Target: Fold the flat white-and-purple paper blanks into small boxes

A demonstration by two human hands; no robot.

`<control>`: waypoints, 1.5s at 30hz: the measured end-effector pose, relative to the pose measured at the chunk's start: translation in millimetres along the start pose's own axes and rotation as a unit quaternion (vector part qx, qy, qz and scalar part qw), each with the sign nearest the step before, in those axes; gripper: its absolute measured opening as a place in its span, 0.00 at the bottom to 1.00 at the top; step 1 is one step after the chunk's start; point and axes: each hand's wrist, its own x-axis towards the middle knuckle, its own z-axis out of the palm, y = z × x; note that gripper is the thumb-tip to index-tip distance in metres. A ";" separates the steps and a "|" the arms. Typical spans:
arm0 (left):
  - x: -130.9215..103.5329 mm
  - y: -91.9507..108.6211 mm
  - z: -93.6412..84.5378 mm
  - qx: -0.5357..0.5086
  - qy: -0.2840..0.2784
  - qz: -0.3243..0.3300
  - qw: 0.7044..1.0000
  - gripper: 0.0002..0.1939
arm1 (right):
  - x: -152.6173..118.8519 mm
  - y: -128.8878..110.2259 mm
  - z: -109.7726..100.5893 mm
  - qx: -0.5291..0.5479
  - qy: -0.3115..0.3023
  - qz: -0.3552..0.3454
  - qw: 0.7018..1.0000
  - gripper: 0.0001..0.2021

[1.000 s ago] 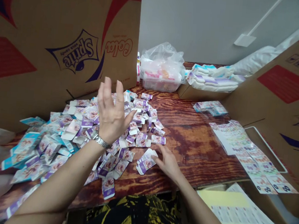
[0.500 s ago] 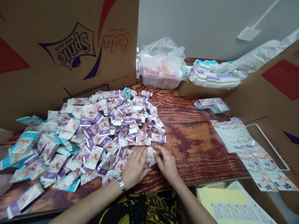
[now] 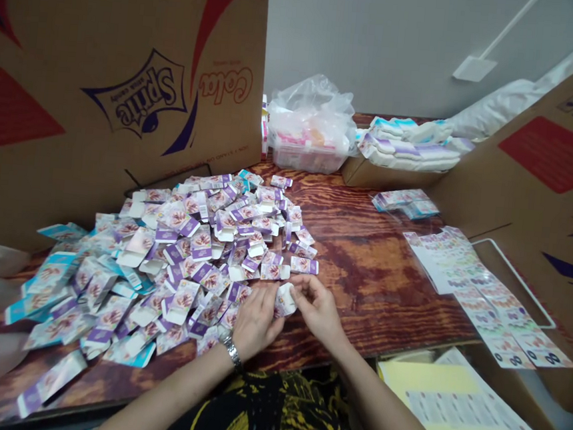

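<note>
A small white printed carton is between my two hands at the table's near edge. My left hand, with a metal watch on its wrist, rests against the carton's left side, fingers together. My right hand pinches the carton's right side between thumb and forefinger. To the left of my hands spreads a large heap of small purple, white and light blue cartons, several with open flaps.
Large cardboard boxes stand at the left and right. A bagged plastic tub and a tray of packets sit at the back. Sticker sheets lie right, above yellow paper.
The small carton between my hands has tilted up and shifted slightly left. My right thumb and forefinger have closed on its edge. The view has shifted a little.
</note>
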 end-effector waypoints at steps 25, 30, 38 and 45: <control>8.5 5.3 -30.6 -0.036 0.072 0.032 0.996 0.22 | -5.7 -32.9 1.4 0.044 -0.040 0.002 0.998 0.12; 6.8 6.7 -28.3 -0.017 0.079 0.019 0.997 0.32 | -7.7 -45.9 4.3 -0.119 0.005 -0.093 0.989 0.08; 11.6 7.1 -22.4 0.008 0.085 0.031 0.996 0.36 | -22.2 -43.2 14.1 -0.151 -0.029 -0.142 0.978 0.16; 76.6 -3.5 -90.3 0.126 0.236 0.022 0.963 0.42 | 3.2 -0.2 -17.9 -0.190 -0.017 -0.061 0.980 0.22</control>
